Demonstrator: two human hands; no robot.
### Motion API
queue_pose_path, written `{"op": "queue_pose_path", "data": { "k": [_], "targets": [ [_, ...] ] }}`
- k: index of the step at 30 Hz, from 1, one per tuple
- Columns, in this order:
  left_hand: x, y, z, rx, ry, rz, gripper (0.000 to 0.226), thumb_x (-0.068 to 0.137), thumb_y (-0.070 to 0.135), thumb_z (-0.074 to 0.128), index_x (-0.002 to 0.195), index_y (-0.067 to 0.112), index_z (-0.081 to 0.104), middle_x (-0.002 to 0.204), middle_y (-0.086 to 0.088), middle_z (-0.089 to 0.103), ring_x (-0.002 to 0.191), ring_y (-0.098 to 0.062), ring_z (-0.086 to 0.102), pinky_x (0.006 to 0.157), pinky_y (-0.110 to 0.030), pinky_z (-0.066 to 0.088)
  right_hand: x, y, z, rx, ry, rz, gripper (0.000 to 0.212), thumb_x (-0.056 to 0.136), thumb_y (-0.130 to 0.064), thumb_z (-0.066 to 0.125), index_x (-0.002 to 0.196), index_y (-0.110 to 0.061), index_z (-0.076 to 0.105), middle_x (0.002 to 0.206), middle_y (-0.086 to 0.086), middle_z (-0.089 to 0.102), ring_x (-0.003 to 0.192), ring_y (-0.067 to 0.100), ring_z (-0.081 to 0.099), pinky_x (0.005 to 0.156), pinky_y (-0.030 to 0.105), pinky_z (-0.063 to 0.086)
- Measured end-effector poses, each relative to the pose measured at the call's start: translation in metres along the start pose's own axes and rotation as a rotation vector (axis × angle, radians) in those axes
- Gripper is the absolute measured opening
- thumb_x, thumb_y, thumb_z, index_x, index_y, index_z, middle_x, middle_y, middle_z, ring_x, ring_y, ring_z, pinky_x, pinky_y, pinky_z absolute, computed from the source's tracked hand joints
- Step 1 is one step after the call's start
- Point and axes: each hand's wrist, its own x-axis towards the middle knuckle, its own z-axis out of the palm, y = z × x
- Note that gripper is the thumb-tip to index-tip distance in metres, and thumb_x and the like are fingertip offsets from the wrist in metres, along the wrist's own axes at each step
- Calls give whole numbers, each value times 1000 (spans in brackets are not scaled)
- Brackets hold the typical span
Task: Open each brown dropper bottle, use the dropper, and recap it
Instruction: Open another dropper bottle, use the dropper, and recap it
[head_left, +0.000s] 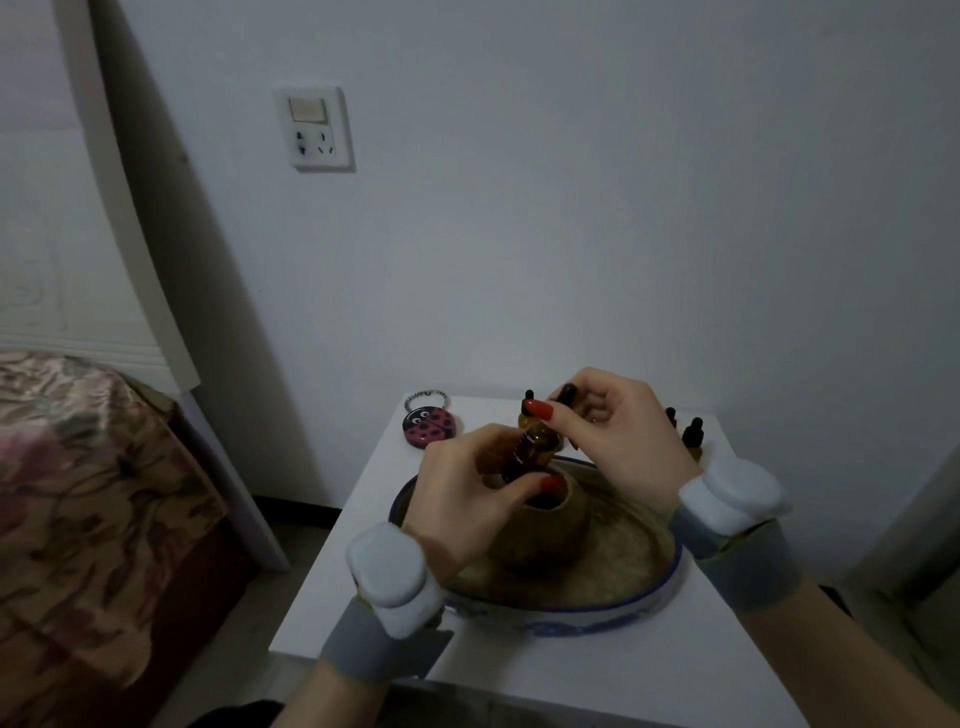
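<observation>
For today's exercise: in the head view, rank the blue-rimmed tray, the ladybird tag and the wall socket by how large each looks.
1. Tray, clearly the largest.
2. Wall socket.
3. Ladybird tag, the smallest.
The socket is farther from the camera than the tag, so their real sizes may differ from this order.

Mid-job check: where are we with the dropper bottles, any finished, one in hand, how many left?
Finished bottles: cannot tell. In hand: the left hand holds a brown bottle over the bowl, while the right hand pinches its black dropper cap. Left: at least three capped bottles stand behind on the table.
</observation>
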Motion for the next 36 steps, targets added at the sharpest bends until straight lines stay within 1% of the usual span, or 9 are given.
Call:
{"op": "queue_pose_path", "data": {
  "k": [5,11,14,17,21,26,30,32,36],
  "targets": [
    [-2,2,-2,-132,-102,-87,30,79,25,76,108,19,72,96,10,74,91,-2,68,87,-27,55,-3,3,-1,-53,-33,-7,31,79,-38,68,87,-8,66,78,11,70,75,25,67,72,32,57],
    [-1,3,-10,-283,-228,-124,31,84,19,70,114,12,69,103,0,74,98,-13,69,92,-35,54,-3,3,-12,40,-200,-58,12,86,-11,67,98,-10,69,92,0,72,89,11,69,84,22,54],
    [-1,1,-13,-288,-212,-131,30,83,15,70,113,11,69,102,0,74,97,-12,70,89,-28,54,-1,2,-22,1,-244,-90,26,87,-5,66,111,-17,65,99,9,68,93,28,64,85,40,55],
    [-2,-1,-14,-232,-196,-124,26,82,15,72,107,22,70,99,7,74,92,-4,68,83,-16,52,-1,1,-25,-11,-241,-69,32,83,-24,71,112,-19,60,92,9,65,84,37,58,76,51,51],
    [-3,-2,-13,-121,-195,-100,28,82,19,73,100,39,66,96,17,71,91,1,65,84,-14,52,-1,-2,-17,-139,-172,-55,46,67,-58,69,90,-18,66,83,1,69,74,25,64,69,40,57],
    [-2,-4,-12,-107,-191,-106,27,81,19,74,101,37,67,97,11,73,91,-2,66,83,-17,53,3,4,-22,-265,-237,-101,9,83,-22,71,91,-21,67,88,-6,68,81,19,66,77,41,57],
    [-2,-6,-12,-85,-200,-102,27,82,19,73,103,36,67,98,11,72,91,-2,66,84,-19,54,3,5,-26,-222,-356,-79,28,85,-14,69,110,-25,61,103,-8,66,102,10,62,89,32,54],
    [-2,-7,-13,-80,-196,-93,28,82,20,73,102,38,66,97,14,72,91,-1,65,84,-17,53,2,4,-24,-229,-350,-50,32,82,-29,71,113,-27,62,103,-11,65,102,8,61,85,28,54],
    [-2,-8,-13,-61,-190,-81,29,81,22,75,103,38,67,98,15,71,92,-1,65,85,-19,53,-1,2,-15,-294,-244,0,36,75,-54,62,92,-23,70,82,-11,68,74,-2,64,68,17,51]
  ]
}}
